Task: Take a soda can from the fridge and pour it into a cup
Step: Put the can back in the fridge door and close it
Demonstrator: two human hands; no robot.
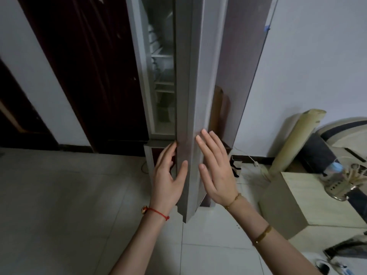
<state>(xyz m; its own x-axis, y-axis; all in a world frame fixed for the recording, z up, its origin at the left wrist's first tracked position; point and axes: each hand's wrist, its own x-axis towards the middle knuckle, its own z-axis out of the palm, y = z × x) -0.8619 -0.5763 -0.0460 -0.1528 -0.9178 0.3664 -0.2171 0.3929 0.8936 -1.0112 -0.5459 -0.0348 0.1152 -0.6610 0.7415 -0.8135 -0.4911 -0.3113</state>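
The fridge door stands ajar, shelves showing inside; no soda can is identifiable. The left hand hooks the door's edge, fingers curled behind it. The right hand lies flat, fingers straight, against the door's face.

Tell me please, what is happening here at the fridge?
A person stands at the fridge, whose door is partly open, with shelves showing in the gap. The left hand grips the door's edge, thumb on its face. The right hand lies flat against the door, fingers straight. No soda can or cup is in view yet.
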